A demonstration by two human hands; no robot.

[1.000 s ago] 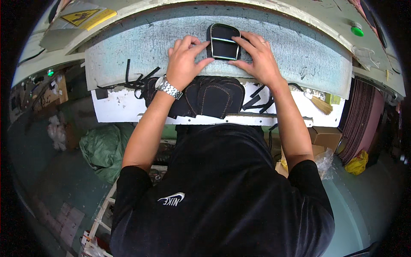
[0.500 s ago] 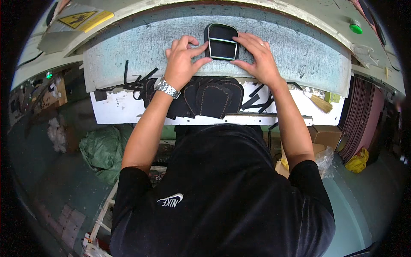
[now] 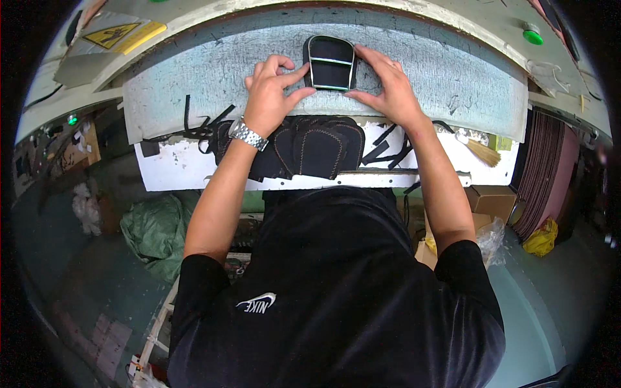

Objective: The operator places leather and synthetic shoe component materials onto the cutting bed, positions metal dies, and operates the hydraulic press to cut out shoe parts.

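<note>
An arch-shaped cutting die (image 3: 332, 72), black inside with bright metal edges and a crossbar, lies on the worn light-blue cutting pad (image 3: 194, 77). On its left side, my left hand (image 3: 266, 97) has its index fingertip and thumb at the edge, apart from each other. Opposite, my right hand (image 3: 393, 90) spreads its index finger and thumb around the upper right side and the near right corner. Neither hand wraps round the die. Nearer to me, several black arch-shaped pieces (image 3: 317, 152) with reddish stitch-like lines overlap on a white ledge (image 3: 174, 168).
Black strips (image 3: 388, 152) lie on both sides of the pieces. A small brush (image 3: 482, 152) rests at the ledge's right. Above the pad curves a pale machine frame with a green button (image 3: 533, 37) and a yellow warning sign (image 3: 119, 33). Cardboard boxes (image 3: 493, 202) stand lower right.
My right index finger has slid off the die's top to its upper right side. My left hand stays beside the die. The whole view has shifted slightly.
</note>
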